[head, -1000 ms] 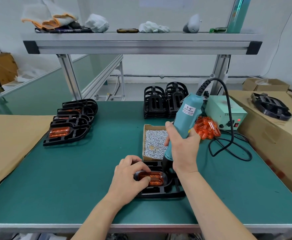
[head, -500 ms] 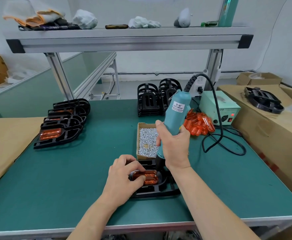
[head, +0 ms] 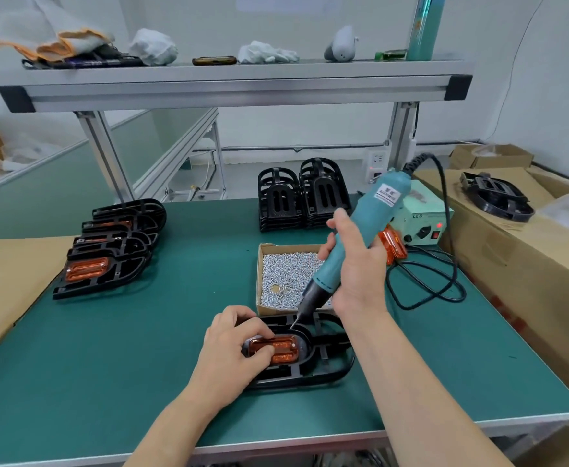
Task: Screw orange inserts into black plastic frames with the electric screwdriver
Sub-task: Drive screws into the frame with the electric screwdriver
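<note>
Electric screwdriver (head: 364, 224) is now tilted, top leaning to the upper right; half a second ago it was held more upright, bit down at the right end of the orange insert (head: 281, 348). Bit tip is now lifted off and sits just over the far rim of the black frame (head: 330, 362), close to the screw box (head: 286, 274). Right hand (head: 353, 274) is wrapped tight round the tool body. Left hand (head: 239, 345) is curled over the insert's left end, with fingers and thumb pinching it down in the frame pocket, lower centre of the picture, on the table (head: 141, 348). A pale dot at the insert's right edge may be a seated screw; too small to be sure. Judged: one fastening is done, and another screw is probably to be fetched from the box.
</note>
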Motion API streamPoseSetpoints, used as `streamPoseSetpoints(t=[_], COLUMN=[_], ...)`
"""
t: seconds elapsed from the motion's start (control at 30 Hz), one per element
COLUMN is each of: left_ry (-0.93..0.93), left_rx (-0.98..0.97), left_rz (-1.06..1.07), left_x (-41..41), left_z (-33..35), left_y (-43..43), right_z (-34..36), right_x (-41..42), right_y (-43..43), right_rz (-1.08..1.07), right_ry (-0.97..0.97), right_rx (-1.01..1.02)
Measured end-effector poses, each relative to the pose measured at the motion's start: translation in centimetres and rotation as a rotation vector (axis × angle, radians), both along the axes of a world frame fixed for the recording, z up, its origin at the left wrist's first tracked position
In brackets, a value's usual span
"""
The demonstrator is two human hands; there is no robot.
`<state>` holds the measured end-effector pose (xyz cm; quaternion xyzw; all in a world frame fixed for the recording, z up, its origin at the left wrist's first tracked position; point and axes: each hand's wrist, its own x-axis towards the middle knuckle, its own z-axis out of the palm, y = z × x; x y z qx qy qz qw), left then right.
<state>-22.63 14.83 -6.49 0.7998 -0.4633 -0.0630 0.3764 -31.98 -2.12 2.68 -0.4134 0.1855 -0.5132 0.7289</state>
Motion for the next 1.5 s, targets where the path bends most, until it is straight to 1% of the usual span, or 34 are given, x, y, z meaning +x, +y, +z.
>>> streamPoseSetpoints(t=[0.07, 0.17, 0.27, 0.37, 0.5, 0.57, 0.63, 0.73, 0.9, 0.97, 1.0, 1.07, 1.17, 1.27, 1.4, 1.5], left_ry=[0.003, 0.011, 0.019, -0.023, -0.109, -0.148, -0.183, -0.306, -0.483, -0.527, -0.528, -0.509, -0.518, -0.497, -0.436, -0.350], left_rx=[0.002, -0.008, -0.030, -0.041, -0.178, -0.197, -0.105, 0.141, 0.452, 0.555, 0.576, 0.547, 0.450, 0.384, 0.276, 0.183], left_rz=[-0.010, 0.007, 0.014, 0.016, 0.131, 0.149, 0.136, 0.099, -0.053, -0.108, -0.129, -0.150, -0.168, -0.154, -0.082, -0.065], left_x=[-0.1, -0.5, -1.3, -2.1, -1.8, -0.6, 0.9, 2.9, 5.0, 5.3, 5.3, 5.2, 4.9, 4.6, 4.6, 4.5], left_z=[0.0, -0.2, -0.3, -0.2, 1.1, 2.2, 3.3, 4.3, 4.7, 4.6, 4.6, 4.5, 4.2, 3.8, 3.4, 3.3], left_y=[-0.1, -0.4, -0.9, -1.2, -2.1, -3.3, -4.9, -7.2, -9.9, -10.4, -10.5, -10.7, -10.7, -10.5, -10.4, -10.2], right_z=[-0.2, -0.9, -1.4, -1.6, -1.9, -2.1, -2.3, -2.7, -2.9, -2.8, -2.8, -2.9, -3.0, -3.2, -3.3, -3.3], right_x=[0.0, -0.2, -0.1, 0.1, 0.0, 0.0, -0.1, -0.1, 0.1, 0.2, 0.2, 0.3, 0.5, 0.6, 0.6, 0.7], right_y=[-0.6, -1.0, -1.1, -1.2, -1.5, -1.8, -2.0, -2.0, -2.1, -2.1, -2.2, -2.3, -2.4, -2.5, -2.5, -2.5], right_rz=[-0.045, -0.074, -0.078, -0.086, -0.104, -0.114, -0.116, -0.117, -0.108, -0.100, -0.097, -0.095, -0.096, -0.092, -0.095, -0.094], right_ry=[-0.004, 0.017, -0.019, -0.004, 0.029, 0.034, 0.029, 0.040, 0.068, 0.065, 0.062, 0.062, 0.075, 0.080, 0.088, 0.084], right_rx=[0.114, 0.202, 0.245, 0.273, 0.301, 0.325, 0.352, 0.376, 0.378, 0.384, 0.387, 0.386, 0.381, 0.389, 0.400, 0.406])
